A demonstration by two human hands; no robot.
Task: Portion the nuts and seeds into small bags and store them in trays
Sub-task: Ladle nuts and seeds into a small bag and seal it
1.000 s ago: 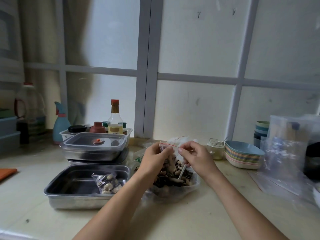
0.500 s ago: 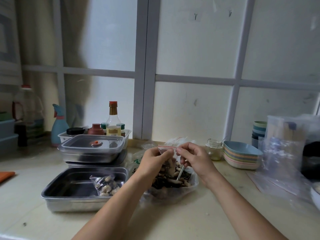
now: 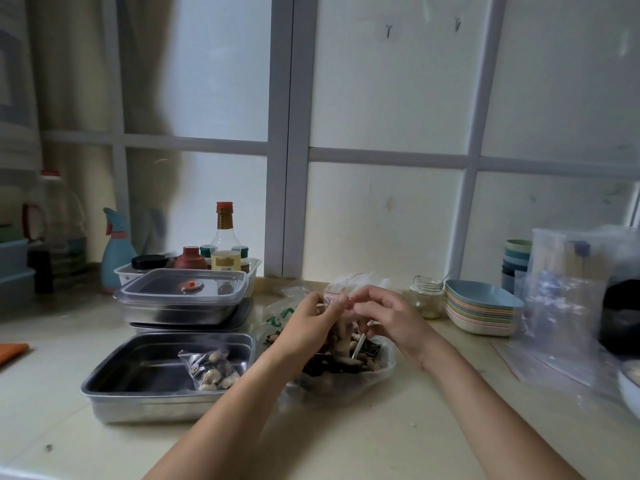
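Left hand [image 3: 308, 323]: fingers [image 3: 323, 304] pinch the bag [image 3: 341, 327] by its top edge.
Right hand [image 3: 388, 317]: pinches the same edge, fingertips pretty much meeting the left's.
Bag: hangs between both hands, nuts inside, right over the pile [image 3: 360, 362] on the counter [image 3: 381, 427].
Tray [image 3: 138, 393]: just left of the pile, one filled bag [image 3: 211, 368] lying in it.

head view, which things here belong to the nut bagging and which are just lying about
In the job: small bag pinched by left hand and right hand, nut pile, open tray, filled bag in it.
Lying about: sauce bottle, spray bottle, glass jar, stacked bowls.
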